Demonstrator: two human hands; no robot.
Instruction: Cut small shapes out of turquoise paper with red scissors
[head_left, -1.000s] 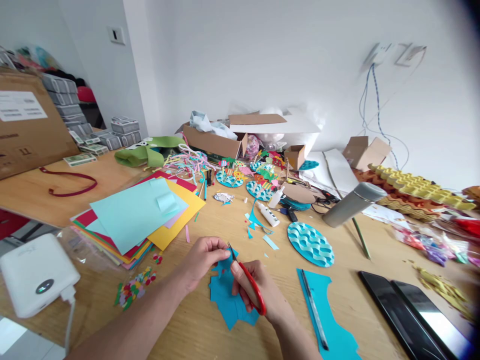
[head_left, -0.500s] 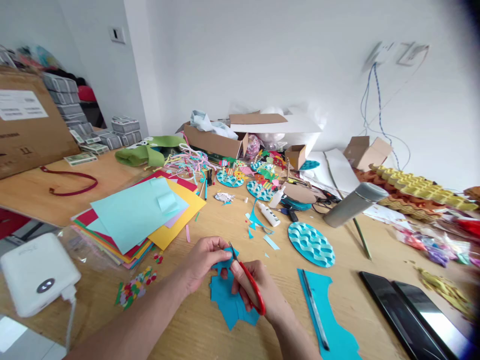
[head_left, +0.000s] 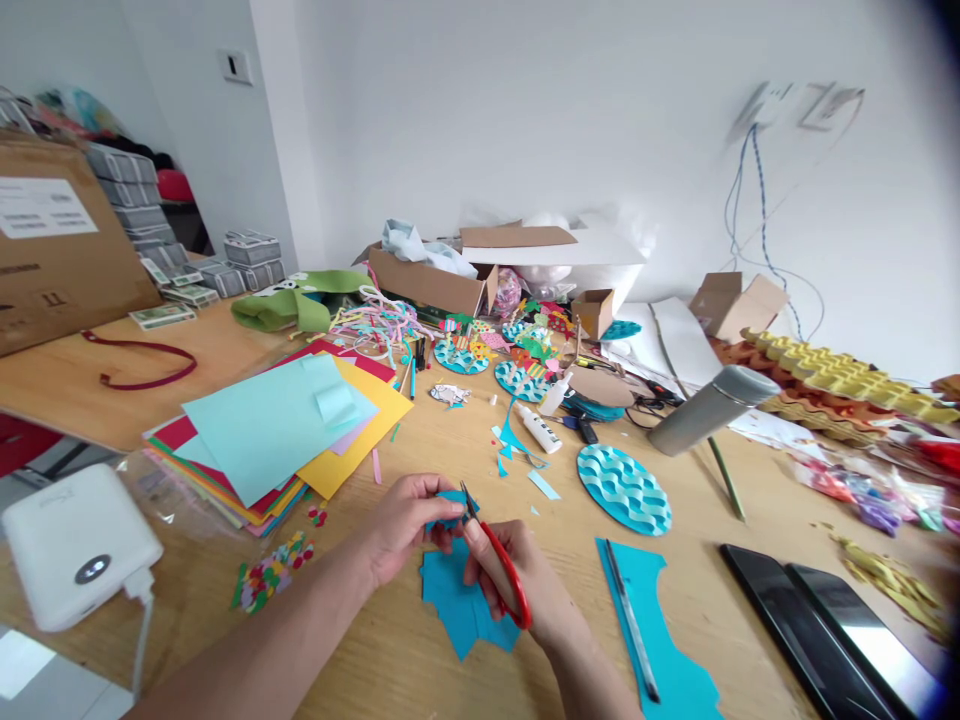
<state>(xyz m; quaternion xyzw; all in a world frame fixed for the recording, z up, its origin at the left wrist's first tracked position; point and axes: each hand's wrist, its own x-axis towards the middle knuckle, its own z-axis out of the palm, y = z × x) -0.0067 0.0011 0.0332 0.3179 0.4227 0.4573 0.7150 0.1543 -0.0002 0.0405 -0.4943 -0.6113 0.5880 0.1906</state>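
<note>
My left hand [head_left: 411, 522] pinches a small piece of blue paper [head_left: 448, 508] between thumb and fingers. Red-handled scissors [head_left: 508, 572] are gripped in my right hand [head_left: 517, 575], their blades pointing up and away at the right edge of that piece. Whether the blades are fully together is hard to make out. Under both hands, larger jagged blue paper pieces [head_left: 461, 605] lie on the table, partly hidden by my right hand. To the right rests a curved blue paper offcut [head_left: 667, 640] with a pen [head_left: 631, 620] on top.
Coloured paper sheets [head_left: 255, 430] are stacked at left, near a white power bank [head_left: 82, 550]. A wavy blue oval [head_left: 622, 490], glue bottle [head_left: 538, 430] and grey flask [head_left: 709, 408] stand or lie beyond my hands. Two phones [head_left: 795, 630] lie at right.
The small blue piece has tilted slightly in my left hand against the scissors. Both hands stay almost in place, and the view has shifted very little.
</note>
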